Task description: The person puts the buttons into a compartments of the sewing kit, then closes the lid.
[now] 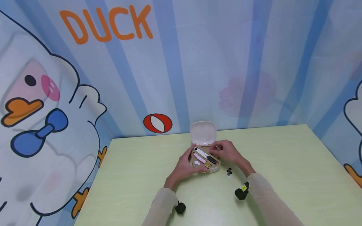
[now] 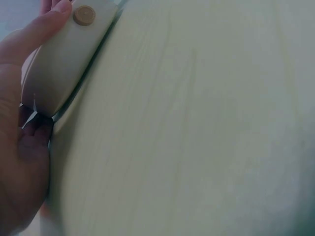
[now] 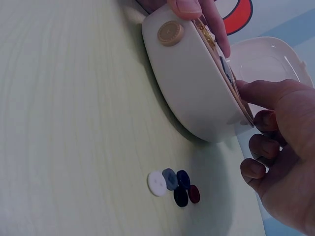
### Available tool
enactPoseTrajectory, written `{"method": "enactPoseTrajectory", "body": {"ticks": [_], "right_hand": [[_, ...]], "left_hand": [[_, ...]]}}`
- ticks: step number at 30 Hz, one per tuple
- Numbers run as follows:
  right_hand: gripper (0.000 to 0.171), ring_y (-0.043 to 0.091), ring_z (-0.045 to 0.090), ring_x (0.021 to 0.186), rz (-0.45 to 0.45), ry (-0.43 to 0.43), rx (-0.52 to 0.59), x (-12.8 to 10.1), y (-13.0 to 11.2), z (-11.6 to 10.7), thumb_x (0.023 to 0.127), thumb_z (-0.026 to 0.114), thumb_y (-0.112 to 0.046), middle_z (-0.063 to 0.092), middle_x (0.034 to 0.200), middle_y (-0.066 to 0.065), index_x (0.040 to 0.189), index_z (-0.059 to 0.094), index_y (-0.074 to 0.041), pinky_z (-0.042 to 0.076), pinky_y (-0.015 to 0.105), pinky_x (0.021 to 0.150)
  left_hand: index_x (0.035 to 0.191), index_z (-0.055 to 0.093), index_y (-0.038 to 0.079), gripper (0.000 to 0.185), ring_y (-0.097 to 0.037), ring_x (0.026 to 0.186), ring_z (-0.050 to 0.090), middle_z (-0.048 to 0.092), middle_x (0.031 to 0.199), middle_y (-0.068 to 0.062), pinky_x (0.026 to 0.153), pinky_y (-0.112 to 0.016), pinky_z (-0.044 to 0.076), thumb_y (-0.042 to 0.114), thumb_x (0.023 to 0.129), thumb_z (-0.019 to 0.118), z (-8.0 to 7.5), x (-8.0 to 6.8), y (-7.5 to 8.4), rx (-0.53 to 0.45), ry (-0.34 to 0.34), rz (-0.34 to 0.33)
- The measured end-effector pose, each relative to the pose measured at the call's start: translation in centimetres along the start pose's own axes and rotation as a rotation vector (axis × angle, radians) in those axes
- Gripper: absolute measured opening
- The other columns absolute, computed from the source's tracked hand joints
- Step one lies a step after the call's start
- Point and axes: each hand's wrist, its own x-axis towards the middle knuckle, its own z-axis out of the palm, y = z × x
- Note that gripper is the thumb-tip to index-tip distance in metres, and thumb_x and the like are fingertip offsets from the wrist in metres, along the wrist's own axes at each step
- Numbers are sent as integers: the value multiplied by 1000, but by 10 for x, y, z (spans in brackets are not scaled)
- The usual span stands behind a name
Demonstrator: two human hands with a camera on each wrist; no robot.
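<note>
1. Two cream-sleeved forearms are seen reaching in from the near edge of the pale green tabletop (image 1: pixel 282 163).
2. A small cluster of loose round buttons (image 1: pixel 229 172), white, grey, dark blue, black and dark red, is found lying on the tabletop just beside the box, on its right near side.
3. The small beige oval plastic sewing box (image 1: pixel 205 160), near the middle of the tabletop, is gripped at its left and near side by the left hand (image 1: pixel 185 165), fingers curled round the wall.
4. The right hand (image 1: pixel 227 151) is held over the box's right side, fingers curled; whether anything is pinched cannot be told.
5. The box's pale hinged lid (image 1: pixel 203 132) is stood open toward the far edge.
</note>
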Motion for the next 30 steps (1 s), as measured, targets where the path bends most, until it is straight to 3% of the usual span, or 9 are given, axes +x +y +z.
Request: {"method": "enactPoseTrajectory", "body": {"ticks": [10,16,30], "right_hand": [[12,18,51,68,4,-10,-1,-6,-1,-4,99,73,-17,58,74,1,108,78,-11,40,26,56],[21,17,48,62,-45,4,-7,-17,0,-14,98,74,-18,54,69,0,117,77,-9,37,25,52],[19,9,43,58,-135,-21,-49,-56,25,-42,94,79,-15,48,64,-7,111,77,-7,36,24,53]], "left_hand": [[165,28,31,115,-23,149,35,37,164,3,120,-54,31,50,73,94,0,-1,1,5,-4,-3],[166,27,29,115,-23,150,34,36,165,1,120,-54,32,49,74,93,0,-1,1,9,-4,0],[165,28,28,116,-22,150,33,36,165,-1,121,-50,31,47,72,95,1,1,-2,3,2,0]]}}
